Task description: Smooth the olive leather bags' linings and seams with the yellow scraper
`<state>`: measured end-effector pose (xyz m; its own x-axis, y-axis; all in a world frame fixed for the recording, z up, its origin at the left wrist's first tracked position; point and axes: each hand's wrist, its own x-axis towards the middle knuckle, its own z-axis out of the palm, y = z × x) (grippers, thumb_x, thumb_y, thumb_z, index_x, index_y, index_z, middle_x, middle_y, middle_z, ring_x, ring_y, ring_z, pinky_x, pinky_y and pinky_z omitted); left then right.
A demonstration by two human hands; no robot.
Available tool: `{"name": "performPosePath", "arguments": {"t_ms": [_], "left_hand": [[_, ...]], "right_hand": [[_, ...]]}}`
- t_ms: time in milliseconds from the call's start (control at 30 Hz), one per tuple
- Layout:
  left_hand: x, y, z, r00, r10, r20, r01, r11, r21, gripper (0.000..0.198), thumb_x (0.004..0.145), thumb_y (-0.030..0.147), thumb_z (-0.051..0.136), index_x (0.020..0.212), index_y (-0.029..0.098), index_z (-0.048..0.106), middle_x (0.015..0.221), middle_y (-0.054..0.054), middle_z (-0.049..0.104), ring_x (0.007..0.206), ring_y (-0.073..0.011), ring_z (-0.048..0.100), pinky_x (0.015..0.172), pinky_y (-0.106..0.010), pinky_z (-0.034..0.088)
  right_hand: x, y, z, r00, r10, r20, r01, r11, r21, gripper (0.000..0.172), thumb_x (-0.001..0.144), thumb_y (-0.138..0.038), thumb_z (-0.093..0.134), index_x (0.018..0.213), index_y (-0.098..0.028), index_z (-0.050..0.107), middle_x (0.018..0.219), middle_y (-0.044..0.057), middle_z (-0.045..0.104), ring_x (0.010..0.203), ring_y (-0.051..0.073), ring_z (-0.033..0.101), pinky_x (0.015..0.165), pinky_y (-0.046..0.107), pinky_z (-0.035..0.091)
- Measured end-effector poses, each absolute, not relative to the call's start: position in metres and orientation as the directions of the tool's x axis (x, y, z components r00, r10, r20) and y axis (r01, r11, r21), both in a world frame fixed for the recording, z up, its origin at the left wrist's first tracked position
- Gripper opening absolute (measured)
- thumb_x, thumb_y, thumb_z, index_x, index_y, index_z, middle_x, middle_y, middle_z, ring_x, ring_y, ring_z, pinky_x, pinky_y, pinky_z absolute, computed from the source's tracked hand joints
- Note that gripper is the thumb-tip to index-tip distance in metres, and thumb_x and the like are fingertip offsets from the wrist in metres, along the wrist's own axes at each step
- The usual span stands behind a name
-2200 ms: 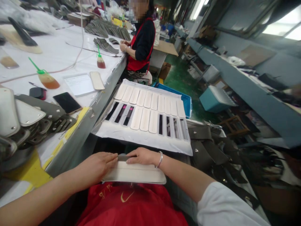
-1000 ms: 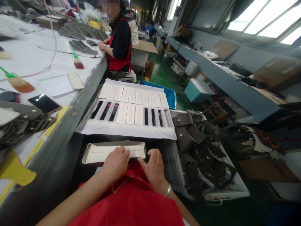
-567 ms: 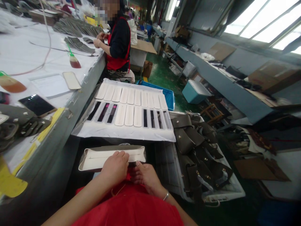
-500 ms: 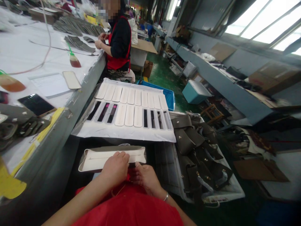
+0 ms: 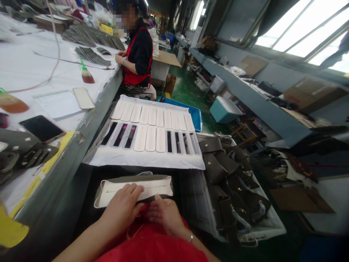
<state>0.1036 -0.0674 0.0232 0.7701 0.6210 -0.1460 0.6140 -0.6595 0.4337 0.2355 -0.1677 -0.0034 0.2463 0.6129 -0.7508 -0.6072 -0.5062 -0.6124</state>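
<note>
A dark grey bag (image 5: 147, 177) lies in front of me with its long cream base panel (image 5: 155, 187) facing up, a straight line running along the panel. My left hand (image 5: 127, 200) rests on the panel with its fingers laid out flat, its thumb over the near edge. At that near edge, right of the left hand, my right hand (image 5: 163, 214) has its fingers stretched out and its thumb tip up against the bag. The bag's underside is hidden.
Beyond the bag, a white-covered rack (image 5: 147, 158) bears rows of cream strips (image 5: 145, 137). A crate (image 5: 269, 233) of dark grey bags (image 5: 218, 167) stands right. The left table (image 5: 21, 65) holds a phone (image 5: 42, 128) and glue bottles (image 5: 87, 75); a person (image 5: 137, 51) sits beside it.
My left hand has slid slightly left and nearer on the panel. The right thumb has come down a little. The bag sits slightly lower in view, and the person's head has lifted.
</note>
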Motion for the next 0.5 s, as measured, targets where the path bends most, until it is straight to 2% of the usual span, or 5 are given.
{"name": "performPosePath", "arguments": {"t_ms": [33, 67, 133, 300, 500], "left_hand": [[0.097, -0.066, 0.024, 0.774, 0.618, -0.137, 0.615, -0.683, 0.395, 0.015, 0.08, 0.025, 0.045, 0.091, 0.019, 0.055, 0.091, -0.007, 0.057, 0.086, -0.023, 0.052, 0.076, -0.035, 0.039], [0.092, -0.065, 0.025, 0.775, 0.616, -0.141, 0.62, -0.698, 0.359, 0.014, 0.082, 0.026, 0.043, 0.081, 0.02, 0.055, 0.086, -0.006, 0.057, 0.083, -0.0229, 0.052, 0.074, -0.036, 0.038], [0.088, -0.063, 0.028, 0.768, 0.621, -0.158, 0.635, -0.705, 0.316, 0.022, 0.086, 0.027, 0.037, 0.073, 0.02, 0.054, 0.08, -0.005, 0.057, 0.079, -0.022, 0.052, 0.07, -0.035, 0.037], [0.094, -0.066, 0.032, 0.725, 0.669, -0.161, 0.685, -0.68, 0.262, 0.024, 0.086, 0.024, 0.034, 0.074, 0.02, 0.055, 0.081, -0.006, 0.058, 0.081, -0.0226, 0.053, 0.069, -0.035, 0.036], [0.095, -0.064, 0.032, 0.725, 0.67, -0.161, 0.686, -0.678, 0.264, 0.025, 0.086, 0.023, 0.033, 0.074, 0.019, 0.055, 0.081, -0.006, 0.059, 0.08, -0.0232, 0.053, 0.068, -0.036, 0.036]], "right_hand": [[0.234, -0.167, -0.002, 0.262, 0.595, -0.76, -0.604, -0.513, -0.61, 0.052, 0.067, -0.059, 0.06, 0.074, -0.007, 0.058, 0.065, 0.011, 0.065, 0.053, 0.015, 0.062, 0.049, 0.024, 0.047], [0.233, -0.166, -0.002, 0.27, 0.585, -0.765, -0.603, -0.516, -0.608, 0.053, 0.068, -0.059, 0.059, 0.075, -0.006, 0.058, 0.067, 0.012, 0.065, 0.053, 0.015, 0.062, 0.049, 0.024, 0.047], [0.229, -0.164, 0.0, 0.271, 0.587, -0.763, -0.603, -0.514, -0.61, 0.052, 0.07, -0.058, 0.057, 0.077, -0.006, 0.057, 0.068, 0.012, 0.065, 0.053, 0.015, 0.062, 0.049, 0.024, 0.048], [0.217, -0.159, 0.0, 0.274, 0.586, -0.763, -0.6, -0.516, -0.611, 0.053, 0.067, -0.059, 0.06, 0.073, -0.007, 0.057, 0.064, 0.008, 0.062, 0.052, 0.013, 0.061, 0.051, 0.024, 0.048], [0.205, -0.153, -0.003, 0.246, 0.625, -0.741, -0.605, -0.498, -0.621, 0.05, 0.062, -0.059, 0.064, 0.07, -0.012, 0.053, 0.058, 0.004, 0.059, 0.049, 0.014, 0.058, 0.05, 0.026, 0.046]]}}
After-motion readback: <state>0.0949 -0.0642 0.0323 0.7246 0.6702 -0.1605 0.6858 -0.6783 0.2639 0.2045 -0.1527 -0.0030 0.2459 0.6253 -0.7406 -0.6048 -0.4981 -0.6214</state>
